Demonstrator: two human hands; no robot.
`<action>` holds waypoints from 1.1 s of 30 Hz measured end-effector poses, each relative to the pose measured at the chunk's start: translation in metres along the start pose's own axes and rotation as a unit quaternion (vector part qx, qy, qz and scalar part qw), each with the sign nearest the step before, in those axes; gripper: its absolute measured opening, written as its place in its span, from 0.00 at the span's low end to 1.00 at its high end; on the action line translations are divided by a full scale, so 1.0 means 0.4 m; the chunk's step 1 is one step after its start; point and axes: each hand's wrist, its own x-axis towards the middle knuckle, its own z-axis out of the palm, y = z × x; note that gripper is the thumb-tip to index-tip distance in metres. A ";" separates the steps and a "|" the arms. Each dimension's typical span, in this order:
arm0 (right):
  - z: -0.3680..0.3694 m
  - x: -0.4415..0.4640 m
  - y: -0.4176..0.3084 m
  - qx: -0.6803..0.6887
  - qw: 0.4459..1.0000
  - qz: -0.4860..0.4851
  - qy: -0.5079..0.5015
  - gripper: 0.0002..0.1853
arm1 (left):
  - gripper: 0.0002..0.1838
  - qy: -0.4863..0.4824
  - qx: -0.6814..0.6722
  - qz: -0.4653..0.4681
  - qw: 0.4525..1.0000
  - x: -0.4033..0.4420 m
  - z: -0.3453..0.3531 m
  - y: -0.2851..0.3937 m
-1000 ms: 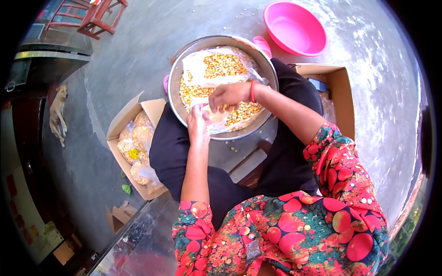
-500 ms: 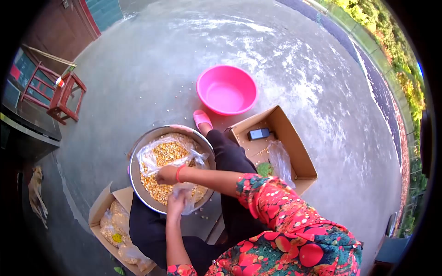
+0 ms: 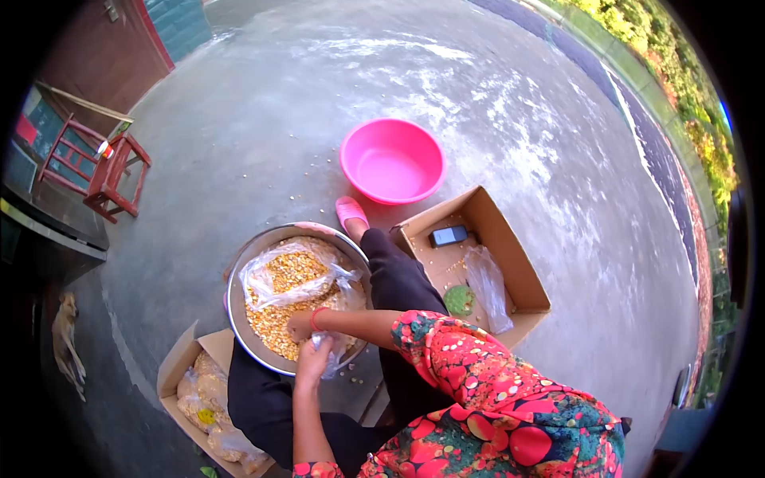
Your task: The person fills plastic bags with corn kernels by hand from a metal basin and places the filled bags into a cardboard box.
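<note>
My left hand [image 3: 312, 358] grips a clear plastic bag [image 3: 337, 355] at the near rim of a wide metal basin [image 3: 237, 320]. Yellow corn kernels [image 3: 271, 325] lie loose in the basin. Right beside the bag, low over the kernels, is my right hand [image 3: 301, 324], a red band around its wrist. Its fingers look curled together over kernels, though their tips are hidden. Another clear bag [image 3: 307, 293], with corn showing in it, lies in the basin just beyond my hands.
A pink tub [image 3: 392, 162] stands ahead. To the right, an open cardboard box [image 3: 510, 263] holds a dark device [image 3: 448, 235], a plastic bag [image 3: 488, 287] and a green item [image 3: 459, 300]. Filled bags [image 3: 201, 390] sit in a box at left. A dog [image 3: 67, 342] and red chair [image 3: 115, 177] are farther left.
My right hand has moved down and slightly right, from above the kernels to beside the held bag. My left hand has shifted slightly down and right, still gripping the bag.
</note>
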 end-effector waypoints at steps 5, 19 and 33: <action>-0.102 -0.047 -0.045 0.371 0.924 -0.025 0.090 0.10 | 0.07 0.147 -0.069 0.007 0.987 0.026 -0.046 -0.003; -0.174 -0.171 -0.127 0.070 0.994 -0.067 -0.055 0.10 | 0.15 0.300 -0.199 0.037 0.932 0.033 -0.101 -0.014; -0.001 0.000 -0.031 -0.146 0.975 0.036 0.161 0.09 | 0.07 -0.068 0.134 -0.018 0.988 0.000 -0.006 -0.016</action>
